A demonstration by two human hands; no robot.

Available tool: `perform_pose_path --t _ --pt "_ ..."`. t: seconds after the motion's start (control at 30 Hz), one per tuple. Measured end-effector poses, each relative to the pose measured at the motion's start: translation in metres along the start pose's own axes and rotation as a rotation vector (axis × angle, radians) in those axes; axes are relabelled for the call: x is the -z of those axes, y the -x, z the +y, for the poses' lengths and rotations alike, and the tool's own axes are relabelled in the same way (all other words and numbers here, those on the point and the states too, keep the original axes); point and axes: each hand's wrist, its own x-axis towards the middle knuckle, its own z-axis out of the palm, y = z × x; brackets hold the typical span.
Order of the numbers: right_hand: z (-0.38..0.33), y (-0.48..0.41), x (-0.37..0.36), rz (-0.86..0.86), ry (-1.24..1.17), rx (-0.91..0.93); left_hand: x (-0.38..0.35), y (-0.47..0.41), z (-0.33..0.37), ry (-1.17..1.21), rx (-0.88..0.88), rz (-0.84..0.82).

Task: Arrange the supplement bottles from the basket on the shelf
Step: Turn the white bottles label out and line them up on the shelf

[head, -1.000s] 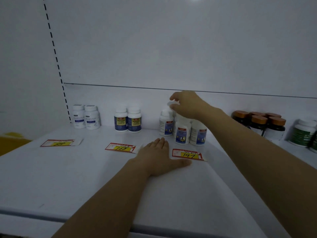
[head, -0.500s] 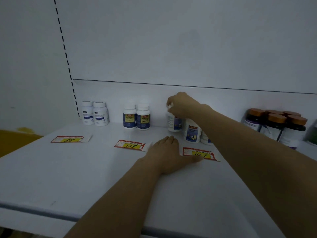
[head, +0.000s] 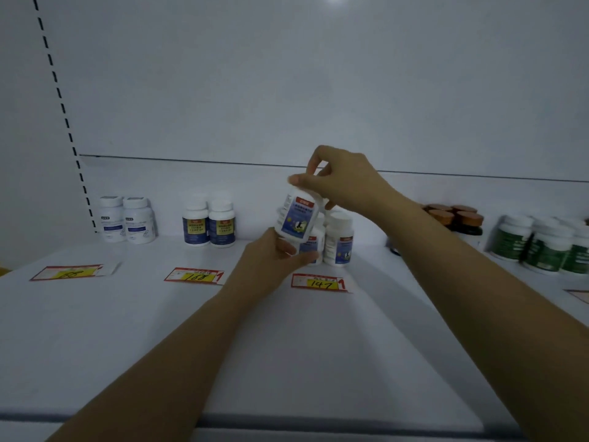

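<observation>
A smooth, matte white shelf is backed by a plain white panel. Above its far middle, a tilted, cylindrical white plastic supplement bottle with a blue label is pinched at the cap by the right hand and gripped at the base by the curled left hand. A red-and-yellow price tag lies just nearer.

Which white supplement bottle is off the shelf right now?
The blue-labelled bottle tilted above the 147 price tag: the right hand grips its cap, the left hand holds its base. All others stand on the shelf.
</observation>
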Motion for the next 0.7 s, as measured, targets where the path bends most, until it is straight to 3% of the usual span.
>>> perform_pose_path --t 0.3,0.5,0.7 --pt "0.039 0.027 -0.018 0.078 -0.279 -0.132 0.0 0.007 0.003 0.028 -0.081 0.002" --pt "0.048 0.031 -0.025 -0.08 -0.476 -0.079 0.001 0.007 0.001 -0.006 -0.088 -0.008" --pt "0.05 0.03 -0.029 -0.098 -0.523 -0.085 -0.001 0.009 0.001 -0.034 -0.091 -0.029"
